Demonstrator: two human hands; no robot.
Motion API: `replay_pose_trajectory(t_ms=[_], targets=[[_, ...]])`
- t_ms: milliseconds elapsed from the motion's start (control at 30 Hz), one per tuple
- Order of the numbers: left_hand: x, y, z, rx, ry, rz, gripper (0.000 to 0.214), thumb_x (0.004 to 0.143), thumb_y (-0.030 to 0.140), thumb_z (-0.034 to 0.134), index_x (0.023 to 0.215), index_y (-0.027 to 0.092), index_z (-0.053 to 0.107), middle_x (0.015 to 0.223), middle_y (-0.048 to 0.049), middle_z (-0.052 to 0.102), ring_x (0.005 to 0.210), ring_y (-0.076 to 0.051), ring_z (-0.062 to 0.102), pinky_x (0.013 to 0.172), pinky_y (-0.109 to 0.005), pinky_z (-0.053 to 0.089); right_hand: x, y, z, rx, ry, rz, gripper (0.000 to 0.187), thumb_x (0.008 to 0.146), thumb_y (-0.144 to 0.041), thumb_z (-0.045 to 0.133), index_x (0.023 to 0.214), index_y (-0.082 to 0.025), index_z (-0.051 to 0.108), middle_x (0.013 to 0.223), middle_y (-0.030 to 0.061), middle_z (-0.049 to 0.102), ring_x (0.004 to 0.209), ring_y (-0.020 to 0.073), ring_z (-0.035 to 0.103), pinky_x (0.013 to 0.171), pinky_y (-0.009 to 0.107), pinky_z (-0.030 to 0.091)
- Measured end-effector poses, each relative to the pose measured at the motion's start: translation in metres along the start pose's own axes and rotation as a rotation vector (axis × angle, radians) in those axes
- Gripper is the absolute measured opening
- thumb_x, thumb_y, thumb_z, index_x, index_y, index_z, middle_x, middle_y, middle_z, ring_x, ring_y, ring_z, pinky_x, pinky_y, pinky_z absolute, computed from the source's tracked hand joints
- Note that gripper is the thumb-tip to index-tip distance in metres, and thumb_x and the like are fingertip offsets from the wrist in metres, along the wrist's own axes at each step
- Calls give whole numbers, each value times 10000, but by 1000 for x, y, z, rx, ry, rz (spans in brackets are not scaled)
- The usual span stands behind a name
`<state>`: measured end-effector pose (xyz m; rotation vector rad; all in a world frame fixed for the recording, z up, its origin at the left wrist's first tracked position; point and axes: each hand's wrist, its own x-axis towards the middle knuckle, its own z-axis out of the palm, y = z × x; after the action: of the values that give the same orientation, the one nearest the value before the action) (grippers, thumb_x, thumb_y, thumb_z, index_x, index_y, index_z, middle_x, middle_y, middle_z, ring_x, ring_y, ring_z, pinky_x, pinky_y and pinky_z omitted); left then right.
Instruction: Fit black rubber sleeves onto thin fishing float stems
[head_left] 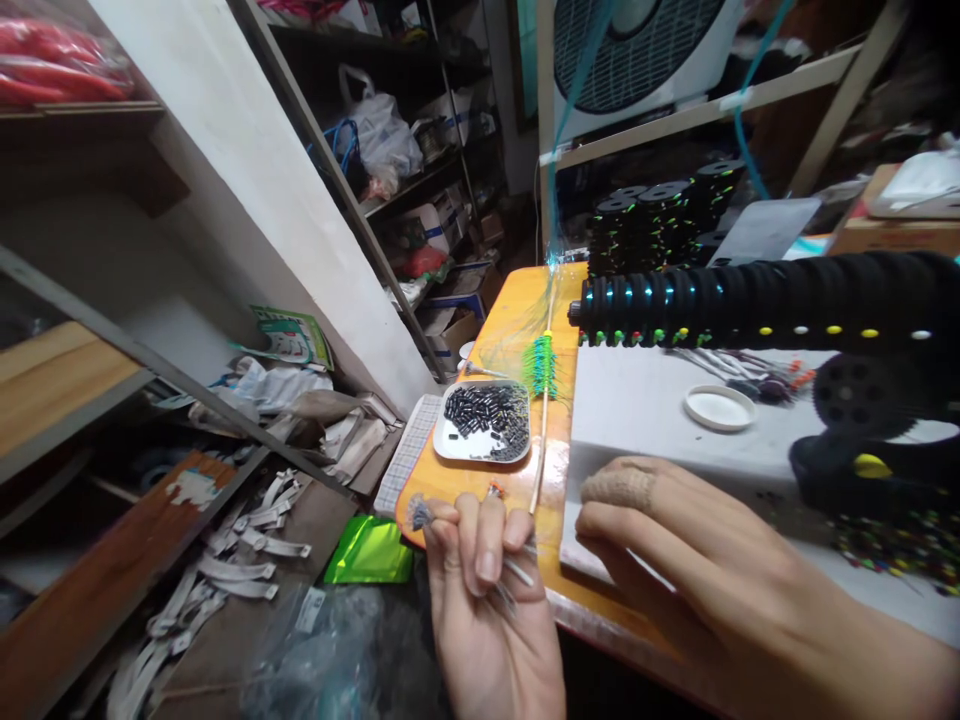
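Observation:
My left hand is palm up near the table's front corner, its fingers curled around a few thin pale rods. A small grey tuft sticks out by the thumb, and a tiny orange tip shows above the fingers. My right hand is to the right, over the white block's edge, fingers stretched and slightly bent, with tape on one finger. Nothing shows in it. Beyond the left hand is a white dish of small black tubes and finer grey pieces.
A thin wooden stick with green bristle-like bits lies on the orange table. A black ridged cylinder with coloured dots spans above the white block. A round white lid rests there. Shelves stand left.

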<state>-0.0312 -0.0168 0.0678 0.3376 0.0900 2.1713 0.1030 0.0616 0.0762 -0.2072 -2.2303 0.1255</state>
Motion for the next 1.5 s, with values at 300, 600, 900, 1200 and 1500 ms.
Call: replay_pose_trajectory(t_ms=[300, 600, 900, 1200, 1500], targets=[[-7, 16, -3, 152, -223, 33, 103, 1035, 195, 628, 966, 151, 690, 568, 114, 262, 438, -53, 263, 599, -102, 474, 3, 12, -16, -31, -11, -49, 238, 997, -67, 491, 1094, -189, 672, 990, 119, 793, 961, 229, 766, 907, 359, 633], [-18, -2, -3, 292, -98, 198, 128, 1020, 248, 659, 911, 193, 695, 518, 108, 179, 408, -77, 129, 496, -123, 384, -3, -5, -8, 172, -70, 25, 202, 1003, -90, 508, 1155, -173, 613, 1006, 109, 782, 912, 177, 763, 750, 227, 629], [-29, 7, 6, 427, -86, -6, 148, 1026, 350, 650, 913, 271, 705, 510, 102, 103, 408, -100, 113, 461, -234, 266, 1, 1, -8, -56, -46, -111, 253, 1045, -96, 412, 1032, -150, 659, 995, 118, 800, 961, 208, 765, 1054, 347, 578], [-26, 9, -4, 364, -273, 93, 165, 1077, 327, 563, 1020, 230, 684, 496, 106, 160, 368, -89, 164, 396, -232, 237, -1, 17, -9, -152, 2, -134, 277, 1050, -100, 389, 1066, -136, 663, 1057, 142, 792, 1091, 237, 744, 1107, 462, 566], [-26, 5, -6, 364, -250, 166, 174, 1083, 289, 553, 1007, 201, 683, 503, 112, 169, 379, -74, 186, 412, -202, 252, 0, 3, -12, 49, -65, -35, 236, 984, -67, 503, 1189, -127, 604, 1121, 160, 765, 1072, 206, 748, 867, 264, 632]])
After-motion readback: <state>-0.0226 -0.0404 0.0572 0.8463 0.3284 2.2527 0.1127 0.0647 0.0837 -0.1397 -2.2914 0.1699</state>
